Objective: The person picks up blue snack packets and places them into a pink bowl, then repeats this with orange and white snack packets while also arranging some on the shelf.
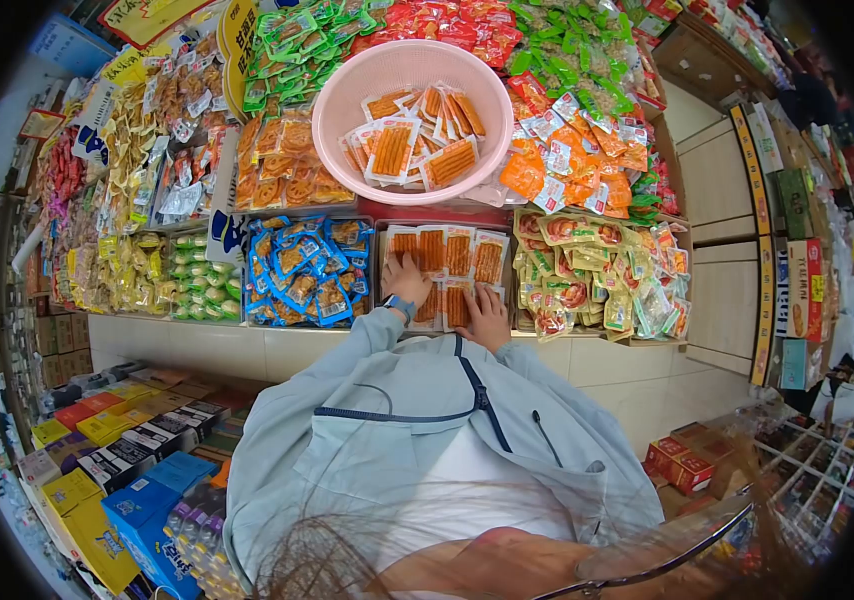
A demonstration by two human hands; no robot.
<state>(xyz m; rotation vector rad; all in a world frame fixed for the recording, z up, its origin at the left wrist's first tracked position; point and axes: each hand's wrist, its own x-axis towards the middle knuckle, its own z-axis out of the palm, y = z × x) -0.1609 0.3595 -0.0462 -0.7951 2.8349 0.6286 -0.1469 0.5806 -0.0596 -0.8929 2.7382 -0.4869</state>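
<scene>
Several flat clear-and-white packets of orange-brown snack sticks (458,250) lie in rows in a bin in front of me. My left hand (407,281), with a watch at its wrist, rests on the left packets with its fingers spread. My right hand (488,317) touches a front packet (455,300) at the bin's near side, its fingers stretched out and apart. Beyond the bin stands a pink plastic basket (325,150), holding a loose heap of similar packets (394,148).
Blue snack packets (299,270) fill the bin on the left, and yellowish packets (572,265) the one on the right. Green packets (292,50) and orange packets (577,150) lie farther back. Stacked cartons (132,445) stand behind me at left.
</scene>
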